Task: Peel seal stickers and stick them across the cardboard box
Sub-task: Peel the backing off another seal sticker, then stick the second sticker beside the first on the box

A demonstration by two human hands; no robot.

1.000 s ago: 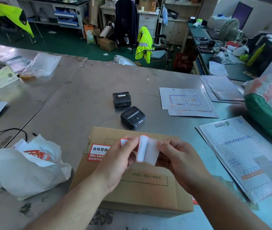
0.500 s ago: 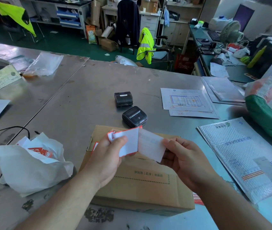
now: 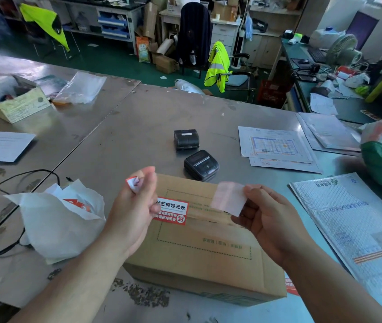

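Observation:
A brown cardboard box [image 3: 204, 257] lies flat on the metal table in front of me. One red and white seal sticker [image 3: 172, 210] is stuck across its taped centre seam near the left end. My left hand [image 3: 136, 206] hovers over the box's left end and pinches a peeled red-edged sticker [image 3: 133, 183] between thumb and fingers. My right hand [image 3: 269, 220] is over the box's right part and pinches the pale backing paper [image 3: 229, 198] by its right edge.
Two small black label printers [image 3: 186, 139] [image 3: 201, 164] sit just beyond the box. A crumpled white bag [image 3: 57, 217] and a black cable [image 3: 10, 183] lie to the left. A bubble mailer [image 3: 353, 227] lies to the right, printed sheets [image 3: 276, 145] beyond it.
The sticker and its backing have come apart. My left hand moved left with the sticker, my right hand moved right with the backing, uncovering the sticker on the box.

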